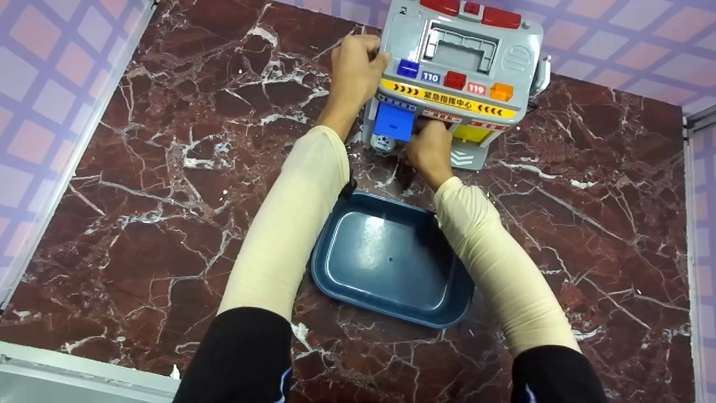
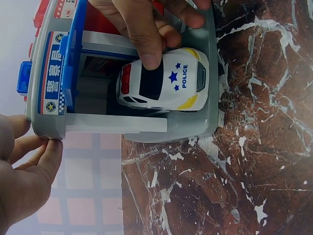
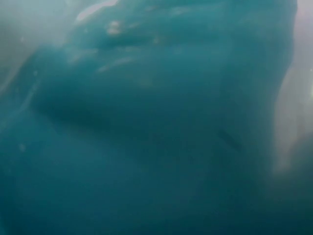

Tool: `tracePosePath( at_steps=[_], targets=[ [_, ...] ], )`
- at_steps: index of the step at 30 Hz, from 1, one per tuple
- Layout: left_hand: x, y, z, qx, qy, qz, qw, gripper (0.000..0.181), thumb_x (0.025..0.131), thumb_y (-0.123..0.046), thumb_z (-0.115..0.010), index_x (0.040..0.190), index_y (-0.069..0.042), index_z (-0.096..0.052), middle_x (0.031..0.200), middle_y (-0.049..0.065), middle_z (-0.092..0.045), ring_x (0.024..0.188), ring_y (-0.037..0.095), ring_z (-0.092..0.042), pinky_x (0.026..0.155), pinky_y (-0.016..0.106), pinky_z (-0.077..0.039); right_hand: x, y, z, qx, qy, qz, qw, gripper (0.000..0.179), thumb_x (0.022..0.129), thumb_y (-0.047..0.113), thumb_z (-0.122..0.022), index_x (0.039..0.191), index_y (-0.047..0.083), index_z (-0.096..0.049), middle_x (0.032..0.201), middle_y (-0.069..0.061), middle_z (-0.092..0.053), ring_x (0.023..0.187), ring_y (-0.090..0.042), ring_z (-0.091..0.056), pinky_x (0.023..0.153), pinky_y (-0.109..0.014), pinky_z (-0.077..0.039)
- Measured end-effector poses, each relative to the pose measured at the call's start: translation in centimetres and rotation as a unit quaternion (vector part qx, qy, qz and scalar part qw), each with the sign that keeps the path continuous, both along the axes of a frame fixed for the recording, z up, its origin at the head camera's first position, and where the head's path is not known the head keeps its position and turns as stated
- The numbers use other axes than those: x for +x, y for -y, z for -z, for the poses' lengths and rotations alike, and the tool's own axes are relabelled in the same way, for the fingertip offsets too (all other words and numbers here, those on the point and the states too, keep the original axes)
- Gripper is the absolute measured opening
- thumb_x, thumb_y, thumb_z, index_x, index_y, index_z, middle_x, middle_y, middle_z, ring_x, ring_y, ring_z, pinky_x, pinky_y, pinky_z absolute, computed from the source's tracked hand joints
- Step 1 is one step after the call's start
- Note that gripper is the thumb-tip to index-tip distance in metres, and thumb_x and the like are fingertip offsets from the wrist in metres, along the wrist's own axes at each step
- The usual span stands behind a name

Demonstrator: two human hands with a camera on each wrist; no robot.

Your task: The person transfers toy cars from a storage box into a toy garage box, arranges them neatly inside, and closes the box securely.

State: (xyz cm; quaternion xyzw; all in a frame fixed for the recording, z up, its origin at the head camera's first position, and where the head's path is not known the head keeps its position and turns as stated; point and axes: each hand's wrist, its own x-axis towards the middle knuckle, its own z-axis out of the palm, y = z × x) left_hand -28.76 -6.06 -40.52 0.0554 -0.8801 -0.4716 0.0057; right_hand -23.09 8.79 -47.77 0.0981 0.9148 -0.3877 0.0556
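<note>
A grey toy emergency station point(image 1: 404, 34) stands at the back of the table, with colored buttons on its roof. My left hand point(image 1: 356, 70) grips its left roof corner; in the left wrist view the fingertips point(image 2: 51, 154) press the roof's edge. A white toy police car point(image 2: 183, 85) sits partly out of the left bay, under the raised blue door point(image 1: 394, 122). My right hand point(image 1: 430, 146) holds the car, its thumb point(image 2: 150, 55) on the dark windshield and its other fingers curled at the side. Only the car's front shows in the head view.
A blue plastic tray point(image 1: 386, 316) lies on the marbled table between my forearms; its blurred blue surface point(image 3: 146, 161) fills the right wrist view. The station's yellow door point(image 1: 465, 132) is right of my right hand. Patterned walls point(image 1: 621, 42) border the table.
</note>
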Motion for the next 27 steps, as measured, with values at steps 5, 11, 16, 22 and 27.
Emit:
tracePosePath(
  at_steps=[5, 11, 16, 22, 27],
  targets=[
    [-0.05, -0.05, 0.06, 0.005, 0.001, -0.003, 1.0, 0.039, 0.097, -0.016, -0.066, 0.062, -0.017, -0.05, 0.092, -0.003, -0.065, 0.088, 0.01, -0.051, 0.079, 0.022, -0.042, -0.08, -0.05, 0.05, 0.042, -0.02, -0.003, 0.9989, 0.019, 0.093, 0.023, -0.068, 0.087, 0.007, -0.077, 0.076, -0.009, -0.071, 0.05, -0.012, -0.057, 0.049, -0.022, -0.05],
    [-0.17, -0.06, 0.05, 0.008, 0.011, -0.003, 0.9999, 0.043, 0.098, -0.016, -0.065, 0.061, -0.017, -0.044, 0.102, -0.003, -0.069, 0.09, 0.011, -0.051, 0.079, 0.022, -0.043, -0.18, -0.03, 0.02, 0.06, -0.022, 0.0, 0.998, 0.022, 0.093, 0.024, -0.067, 0.088, 0.005, -0.078, 0.089, -0.017, -0.074, 0.083, -0.032, -0.069, 0.076, -0.038, -0.057],
    [-0.12, -0.06, 0.06, 0.005, 0.006, 0.001, 1.0, 0.038, 0.098, -0.016, -0.065, 0.063, -0.016, -0.049, 0.11, -0.001, -0.071, 0.092, 0.011, -0.052, 0.081, 0.022, -0.044, -0.29, -0.07, 0.1, 0.068, -0.014, -0.002, 0.9976, 0.025, 0.095, 0.023, -0.063, 0.087, 0.004, -0.077, 0.091, -0.018, -0.074, 0.085, -0.032, -0.069, 0.079, -0.04, -0.057],
    [-0.04, -0.07, 0.13, 0.002, -0.002, -0.003, 1.0, 0.033, 0.098, -0.016, -0.066, 0.066, -0.015, -0.056, 0.107, -0.002, -0.071, 0.093, 0.01, -0.053, 0.083, 0.021, -0.044, -0.29, -0.09, 0.09, 0.063, -0.006, 0.0, 0.998, 0.027, 0.097, 0.026, -0.062, 0.086, 0.007, -0.077, 0.081, -0.013, -0.073, 0.055, -0.016, -0.061, 0.057, -0.027, -0.053],
    [0.01, -0.1, 0.19, -0.008, -0.011, -0.007, 0.9999, 0.035, 0.097, -0.016, -0.066, 0.064, -0.018, -0.054, 0.089, -0.004, -0.065, 0.088, 0.01, -0.052, 0.081, 0.022, -0.042, -0.26, -0.1, 0.06, 0.024, -0.001, 0.002, 0.9997, 0.026, 0.095, 0.027, -0.066, 0.087, 0.005, -0.076, 0.065, -0.003, -0.066, 0.041, -0.003, -0.052, 0.043, -0.02, -0.05]
  ],
)
